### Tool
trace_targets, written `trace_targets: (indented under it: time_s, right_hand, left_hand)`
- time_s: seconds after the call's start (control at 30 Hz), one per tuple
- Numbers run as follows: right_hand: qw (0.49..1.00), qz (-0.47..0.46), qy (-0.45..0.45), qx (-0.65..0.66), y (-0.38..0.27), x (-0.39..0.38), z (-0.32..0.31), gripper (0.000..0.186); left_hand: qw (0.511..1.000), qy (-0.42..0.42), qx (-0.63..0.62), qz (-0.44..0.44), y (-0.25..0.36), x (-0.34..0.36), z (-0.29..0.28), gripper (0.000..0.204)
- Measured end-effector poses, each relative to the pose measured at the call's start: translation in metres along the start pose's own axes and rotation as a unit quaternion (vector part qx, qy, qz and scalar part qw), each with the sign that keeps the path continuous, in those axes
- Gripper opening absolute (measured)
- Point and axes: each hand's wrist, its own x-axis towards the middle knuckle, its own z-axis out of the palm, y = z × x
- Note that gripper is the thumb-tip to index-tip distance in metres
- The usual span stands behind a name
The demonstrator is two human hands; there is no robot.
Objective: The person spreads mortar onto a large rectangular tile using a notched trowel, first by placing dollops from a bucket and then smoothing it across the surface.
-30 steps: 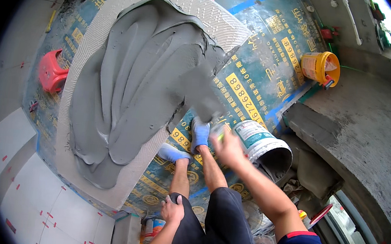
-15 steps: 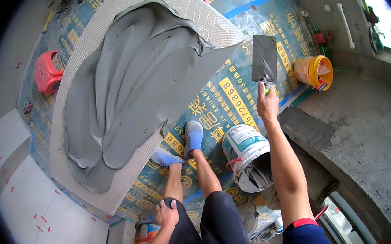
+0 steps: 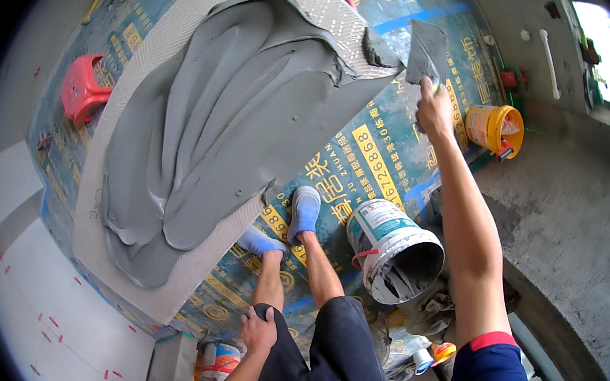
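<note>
My right hand is closed around the handle of a flat, squarish trowel, its blade grey with wet mortar. The blade is just beside the far right corner of a large pale tile, which has a ribbed surface facing up. A small lump of grey mortar lies at that corner. Thick, smooth mortar covers most of the tile in long swept ridges. On my bent knee rests my left hand, holding nothing, fingers loosely curved over the dark shorts.
A white bucket, tipped toward me and partly filled with mortar, is right of my feet. Farther right stands a yellow bucket. A red plastic stool is left of the tile. Printed protective sheeting covers the floor. A concrete ledge runs along the right.
My right hand and trowel have moved away from me, toward the far edge. A lump of mortar now sits on the tile's far right corner. My left hand stays on the knee.
</note>
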Motion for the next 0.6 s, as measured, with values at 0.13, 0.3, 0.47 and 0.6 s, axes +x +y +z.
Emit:
trace_targets:
  time_s: [0.13,0.3,0.47,0.6]
  right_hand:
    - [0.956,0.053,-0.258,0.132,-0.026,-0.101,-0.012,0.051]
    - [0.9,0.182,-0.368,0.147,-0.033,-0.206,0.028,0.048]
    - [0.904,-0.081,-0.408,-0.1,-0.021,-0.309,0.075,0.047]
    - [0.807,-0.283,-0.316,-0.41,0.006,-0.205,0.038,0.037]
  left_hand:
    - [0.999,0.035,-0.021,-0.002,-0.013,-0.003,0.003,0.066]
    - [1.0,-0.005,-0.028,0.001,0.004,-0.004,0.003,0.068]
    - [0.998,-0.007,-0.054,-0.007,-0.005,-0.004,-0.001,0.069]
    - [0.997,-0.018,-0.074,0.005,0.002,-0.006,-0.01,0.068]
